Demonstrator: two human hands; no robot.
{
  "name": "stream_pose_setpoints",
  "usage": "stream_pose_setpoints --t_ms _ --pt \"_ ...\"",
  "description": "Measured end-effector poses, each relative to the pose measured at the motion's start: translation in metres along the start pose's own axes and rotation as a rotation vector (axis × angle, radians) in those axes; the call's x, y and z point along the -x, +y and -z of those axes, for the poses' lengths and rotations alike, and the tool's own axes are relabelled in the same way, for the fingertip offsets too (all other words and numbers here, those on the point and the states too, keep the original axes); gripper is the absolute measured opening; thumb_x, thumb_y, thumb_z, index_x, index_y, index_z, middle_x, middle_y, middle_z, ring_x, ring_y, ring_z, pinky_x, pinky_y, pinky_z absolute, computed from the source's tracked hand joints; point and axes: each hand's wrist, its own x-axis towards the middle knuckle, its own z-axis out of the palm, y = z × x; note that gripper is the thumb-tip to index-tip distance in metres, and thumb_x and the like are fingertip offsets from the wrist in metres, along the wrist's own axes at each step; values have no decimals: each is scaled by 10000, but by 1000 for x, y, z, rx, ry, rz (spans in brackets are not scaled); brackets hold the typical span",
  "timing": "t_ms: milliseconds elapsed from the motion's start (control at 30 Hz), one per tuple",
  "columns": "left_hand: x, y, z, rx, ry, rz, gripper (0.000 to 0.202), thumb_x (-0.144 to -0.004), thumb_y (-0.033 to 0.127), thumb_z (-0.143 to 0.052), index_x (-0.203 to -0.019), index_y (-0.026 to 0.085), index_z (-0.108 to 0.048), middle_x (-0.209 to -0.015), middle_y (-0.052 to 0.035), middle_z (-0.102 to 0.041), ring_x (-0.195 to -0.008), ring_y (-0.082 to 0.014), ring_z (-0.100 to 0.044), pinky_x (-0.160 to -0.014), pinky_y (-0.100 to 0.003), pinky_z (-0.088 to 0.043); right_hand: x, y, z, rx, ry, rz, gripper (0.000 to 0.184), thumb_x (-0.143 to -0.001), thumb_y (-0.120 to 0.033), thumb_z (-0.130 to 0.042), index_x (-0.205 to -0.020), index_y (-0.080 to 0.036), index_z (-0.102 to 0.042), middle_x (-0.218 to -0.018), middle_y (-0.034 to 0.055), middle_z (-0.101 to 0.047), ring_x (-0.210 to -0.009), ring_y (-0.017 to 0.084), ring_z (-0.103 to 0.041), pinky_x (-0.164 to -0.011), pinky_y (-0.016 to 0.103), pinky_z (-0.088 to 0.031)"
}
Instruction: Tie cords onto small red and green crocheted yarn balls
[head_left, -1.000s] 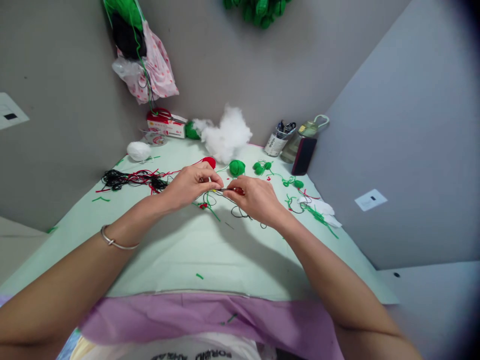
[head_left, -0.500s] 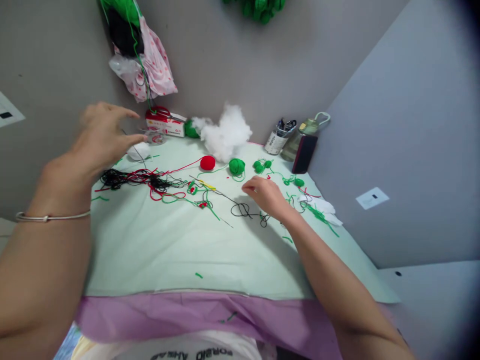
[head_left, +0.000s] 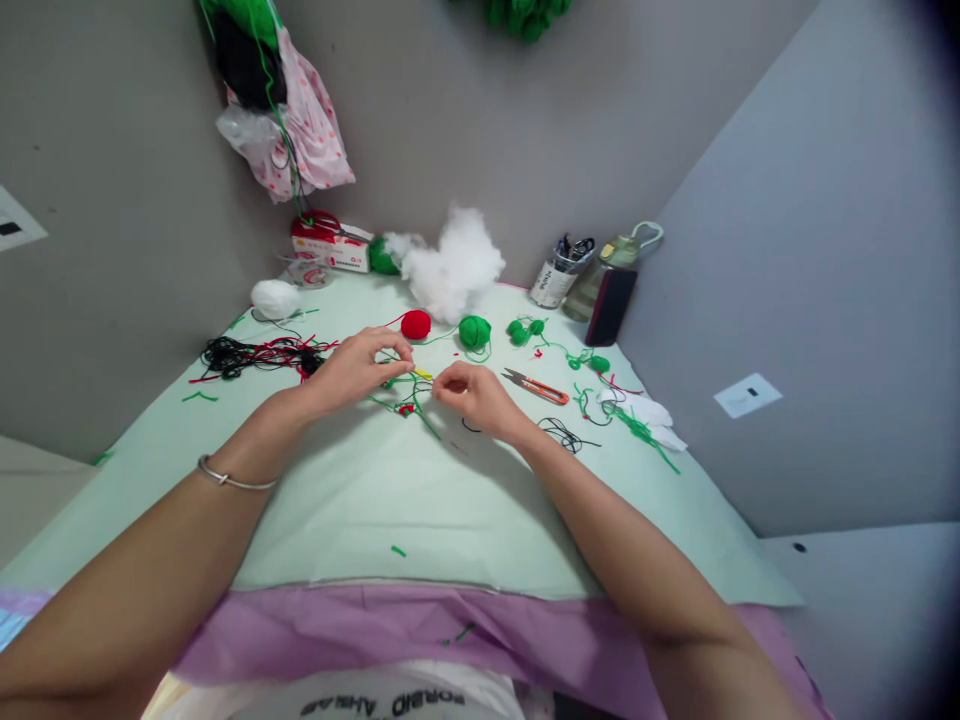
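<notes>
Green yarn [head_left: 409,392] lies between both hands, left grip [head_left: 358,368] pinching one end, right grip [head_left: 471,395] pinched just beside its other.

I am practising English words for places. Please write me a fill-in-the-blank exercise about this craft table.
1. The orange snips lie to the ___ of the right hand.
2. The small ball beside the green ball is ___.
3. The bracelet is on the ___ wrist.

Missing words: right; red; left
</notes>
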Motion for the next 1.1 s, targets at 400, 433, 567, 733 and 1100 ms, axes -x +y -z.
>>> stream_pose_setpoints --t_ms 400,433,567,733,1100 --pt "26 15 -70 -229 -421 -359 68 -899 220 -634 -923 194 -692 -981 -72 -656 -1029 -243 -526 -937 -382 -401 31 24 111 -912 592 -142 323 -574 -285 -865 -740 -170 -613 -749 -4 -667 -492 16 -395 -369 119 -238" --pt "28 19 -75 -286 -440 -381 98 -919 183 -579 -889 182 -673 -945 -75 -638 -986 -239 -518 -901 -378 -401 32 22 105 -918 561 -164 330 -574 -285 -872 -749 -168 -619 -715 -8 -657 -505 25 -436 -384 119 -273" --pt "32 28 -84 -387 -448 -416 215 -923 90 -441 -794 174 -591 -842 -71 -579 -862 -231 -484 -811 -376 -382 30 13 80 -857 402 -186 327 -618 -302 -872 -824 -151 -668 -610 -32 -592 -511 45 -467 -440 149 -328" --pt "30 32 -75 23 -308 -169 109 -928 203 -489 -857 198 -571 -876 -38 -610 -849 -202 -528 -798 -347 -406 29 11 62 -651 251 -160 265 -710 -351 -817 -811 -148 -680 -592 -55 -503 -500 39 -349 -456 196 -231" --pt "21 32 -63 839 -245 270 264 -758 379 -793 -908 171 -732 -791 -16 -691 -740 -136 -588 -775 -293 -435 39 -16 38 -349 40 -62 240 -854 -397 -680 -832 -158 -682 -578 -59 -458 -503 57 -301 -474 233 -215"
